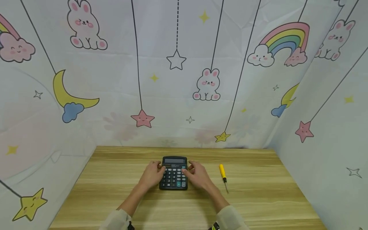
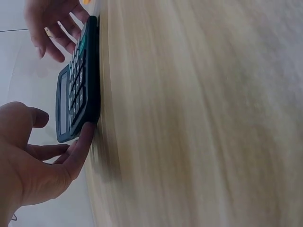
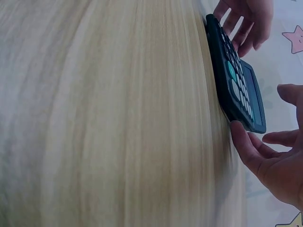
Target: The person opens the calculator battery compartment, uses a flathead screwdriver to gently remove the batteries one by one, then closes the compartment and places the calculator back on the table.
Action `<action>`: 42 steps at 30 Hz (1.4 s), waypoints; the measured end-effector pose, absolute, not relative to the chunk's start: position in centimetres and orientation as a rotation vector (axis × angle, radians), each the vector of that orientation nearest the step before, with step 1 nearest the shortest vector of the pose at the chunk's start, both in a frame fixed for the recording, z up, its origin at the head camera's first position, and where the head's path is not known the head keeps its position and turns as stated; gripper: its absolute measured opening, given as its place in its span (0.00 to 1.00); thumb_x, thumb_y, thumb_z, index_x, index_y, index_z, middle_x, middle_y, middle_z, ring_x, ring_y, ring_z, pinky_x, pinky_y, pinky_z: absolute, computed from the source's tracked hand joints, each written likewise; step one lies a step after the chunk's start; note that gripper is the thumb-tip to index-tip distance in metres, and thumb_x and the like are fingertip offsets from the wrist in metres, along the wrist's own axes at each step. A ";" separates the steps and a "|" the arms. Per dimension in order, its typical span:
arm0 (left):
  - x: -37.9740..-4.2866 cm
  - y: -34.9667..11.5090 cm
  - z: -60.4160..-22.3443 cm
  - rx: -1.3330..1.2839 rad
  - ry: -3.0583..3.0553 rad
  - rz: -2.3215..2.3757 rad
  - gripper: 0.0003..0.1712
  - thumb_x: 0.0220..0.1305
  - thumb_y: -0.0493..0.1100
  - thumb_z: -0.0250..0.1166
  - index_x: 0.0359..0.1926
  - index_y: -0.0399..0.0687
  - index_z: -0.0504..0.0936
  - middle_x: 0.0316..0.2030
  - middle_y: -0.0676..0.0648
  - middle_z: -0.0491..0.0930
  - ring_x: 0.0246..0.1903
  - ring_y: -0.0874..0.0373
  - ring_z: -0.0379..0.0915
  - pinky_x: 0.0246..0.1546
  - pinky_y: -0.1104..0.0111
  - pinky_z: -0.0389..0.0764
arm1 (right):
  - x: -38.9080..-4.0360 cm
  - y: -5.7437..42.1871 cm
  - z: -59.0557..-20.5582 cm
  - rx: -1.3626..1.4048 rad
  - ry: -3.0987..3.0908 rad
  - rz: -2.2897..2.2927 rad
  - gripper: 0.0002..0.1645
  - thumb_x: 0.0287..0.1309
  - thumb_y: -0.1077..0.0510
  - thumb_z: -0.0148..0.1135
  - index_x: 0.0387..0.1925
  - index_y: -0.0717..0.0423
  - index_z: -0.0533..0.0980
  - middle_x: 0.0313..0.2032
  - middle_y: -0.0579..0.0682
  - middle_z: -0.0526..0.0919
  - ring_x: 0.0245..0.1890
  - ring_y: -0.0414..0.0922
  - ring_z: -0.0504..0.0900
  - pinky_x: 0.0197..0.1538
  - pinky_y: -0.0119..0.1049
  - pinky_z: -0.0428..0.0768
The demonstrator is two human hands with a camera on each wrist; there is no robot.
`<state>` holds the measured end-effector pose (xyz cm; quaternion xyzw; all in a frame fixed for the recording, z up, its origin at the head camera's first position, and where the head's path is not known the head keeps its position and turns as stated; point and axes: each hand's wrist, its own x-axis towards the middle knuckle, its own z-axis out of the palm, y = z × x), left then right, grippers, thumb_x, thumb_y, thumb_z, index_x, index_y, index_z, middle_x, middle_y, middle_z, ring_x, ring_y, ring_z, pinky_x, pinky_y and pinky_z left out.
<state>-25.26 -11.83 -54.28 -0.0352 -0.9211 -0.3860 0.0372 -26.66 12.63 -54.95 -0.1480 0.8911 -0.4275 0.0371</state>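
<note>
A black desk calculator [image 1: 173, 177] lies face up on the wooden table, its display at the far end. Beside its left edge is my left hand [image 1: 152, 175], and my right hand [image 1: 198, 175] is at the right edge. In the left wrist view, a finger of the left hand [image 2: 42, 165] touches the calculator's side [image 2: 92, 94] low down, while the thumb stands off above it. The right wrist view has the right hand [image 3: 279, 165] much the same way, one fingertip at the calculator's lower edge [image 3: 222, 90] and the thumb raised apart.
To the right of the right hand lies a screwdriver [image 1: 222, 172] with a yellow handle, its shaft pointing toward me. The wooden table [image 1: 115, 172] is enclosed behind and at both sides by a white curtain [image 1: 172, 95] printed with rabbits, stars and rainbows.
</note>
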 end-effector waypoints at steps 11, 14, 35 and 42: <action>-25.2 -11.8 -54.4 -0.055 -2.845 -1.251 0.28 0.78 0.44 0.59 0.64 0.22 0.77 0.49 0.34 0.82 0.51 0.41 0.80 0.55 0.46 0.81 | -26.6 11.9 -55.3 -0.384 2.669 -1.405 0.40 0.74 0.47 0.65 0.74 0.70 0.68 0.47 0.55 0.83 0.46 0.48 0.86 0.46 0.44 0.87; -25.2 -11.7 -54.5 -0.040 -2.847 -1.268 0.27 0.78 0.44 0.60 0.64 0.23 0.78 0.50 0.34 0.82 0.51 0.42 0.80 0.55 0.46 0.81 | -26.7 11.9 -55.4 -0.380 2.663 -1.402 0.38 0.74 0.47 0.65 0.73 0.69 0.70 0.46 0.53 0.83 0.46 0.47 0.85 0.45 0.43 0.87; -25.4 -11.5 -54.5 -0.002 -2.833 -1.295 0.27 0.77 0.46 0.62 0.63 0.25 0.80 0.45 0.39 0.82 0.43 0.49 0.78 0.49 0.50 0.82 | -26.8 11.4 -54.9 -0.377 2.665 -1.354 0.36 0.71 0.49 0.67 0.68 0.71 0.74 0.45 0.56 0.79 0.42 0.46 0.81 0.43 0.42 0.85; -25.2 -11.6 -54.2 0.018 -2.833 -1.307 0.29 0.77 0.49 0.63 0.62 0.24 0.80 0.47 0.36 0.82 0.47 0.45 0.81 0.50 0.48 0.83 | -26.7 11.2 -54.7 -0.306 2.627 -1.409 0.37 0.72 0.48 0.66 0.70 0.70 0.73 0.48 0.55 0.80 0.46 0.48 0.84 0.42 0.41 0.87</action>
